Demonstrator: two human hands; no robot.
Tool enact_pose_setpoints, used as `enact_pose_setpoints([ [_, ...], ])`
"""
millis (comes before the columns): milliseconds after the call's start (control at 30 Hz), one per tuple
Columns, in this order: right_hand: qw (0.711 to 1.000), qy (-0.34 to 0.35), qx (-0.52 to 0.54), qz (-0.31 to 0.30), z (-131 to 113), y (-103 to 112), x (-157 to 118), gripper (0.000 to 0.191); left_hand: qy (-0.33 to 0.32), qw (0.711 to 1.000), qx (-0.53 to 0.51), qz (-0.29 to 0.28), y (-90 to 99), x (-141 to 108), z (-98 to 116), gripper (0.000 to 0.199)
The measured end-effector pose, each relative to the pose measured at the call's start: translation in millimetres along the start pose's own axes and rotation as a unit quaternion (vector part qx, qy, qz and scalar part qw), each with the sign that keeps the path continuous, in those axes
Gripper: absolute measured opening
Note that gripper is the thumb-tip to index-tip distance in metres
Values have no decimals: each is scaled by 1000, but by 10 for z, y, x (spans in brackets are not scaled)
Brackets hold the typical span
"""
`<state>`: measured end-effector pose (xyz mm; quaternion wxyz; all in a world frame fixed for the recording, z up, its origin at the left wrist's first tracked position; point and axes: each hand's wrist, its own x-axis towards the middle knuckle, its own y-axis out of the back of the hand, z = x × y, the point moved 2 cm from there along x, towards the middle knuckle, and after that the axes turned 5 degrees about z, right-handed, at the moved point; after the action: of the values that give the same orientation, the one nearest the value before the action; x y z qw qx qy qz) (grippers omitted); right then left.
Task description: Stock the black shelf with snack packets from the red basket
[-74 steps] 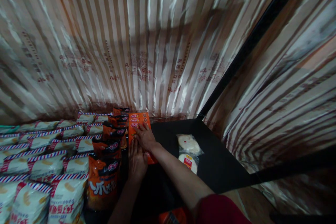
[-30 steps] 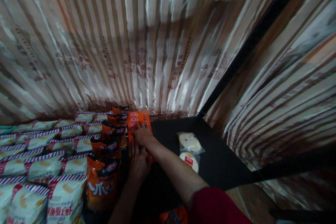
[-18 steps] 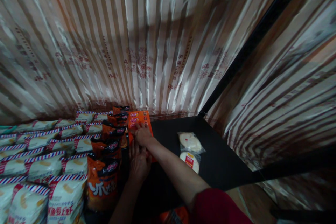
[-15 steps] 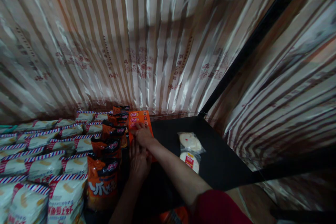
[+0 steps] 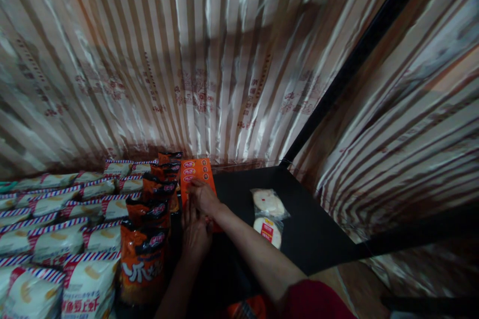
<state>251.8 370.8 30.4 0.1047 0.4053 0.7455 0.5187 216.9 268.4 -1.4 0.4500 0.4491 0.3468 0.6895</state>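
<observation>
An orange printed sheet or flat pack lies at the back of the black shelf, right beside a column of orange-and-black snack bags. My right hand rests on its middle, fingers stretched toward the left. Just below and partly beside it, my left hand lies with fingers extended forward at the sheet's lower left edge. The two hands touch or nearly touch. Neither hand is wrapped round anything. Part of the sheet is hidden beneath them.
Rows of white snack bags with striped tops fill the left. Two clear-wrapped round white items lie on the black shelf to the right. A black post rises at the back corner before striped foil sheeting. Something orange sits at the bottom edge.
The whole view has shifted slightly, with the items appearing a little further left. Both hands keep nearly the same place on the orange sheet.
</observation>
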Motion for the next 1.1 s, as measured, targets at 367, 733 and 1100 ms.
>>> enact_pose_setpoints([
  [367,955,-238,9,174,491,222,-39,32,21,1000,-4,-16,0,21,-27,49],
  [733,928,-358,15,98,810,263,135,24,11,1000,-6,13,-51,18,-59,46],
  [1100,917,-383,26,110,853,247,186,20,13,1000,-8,24,-79,19,-61,45],
])
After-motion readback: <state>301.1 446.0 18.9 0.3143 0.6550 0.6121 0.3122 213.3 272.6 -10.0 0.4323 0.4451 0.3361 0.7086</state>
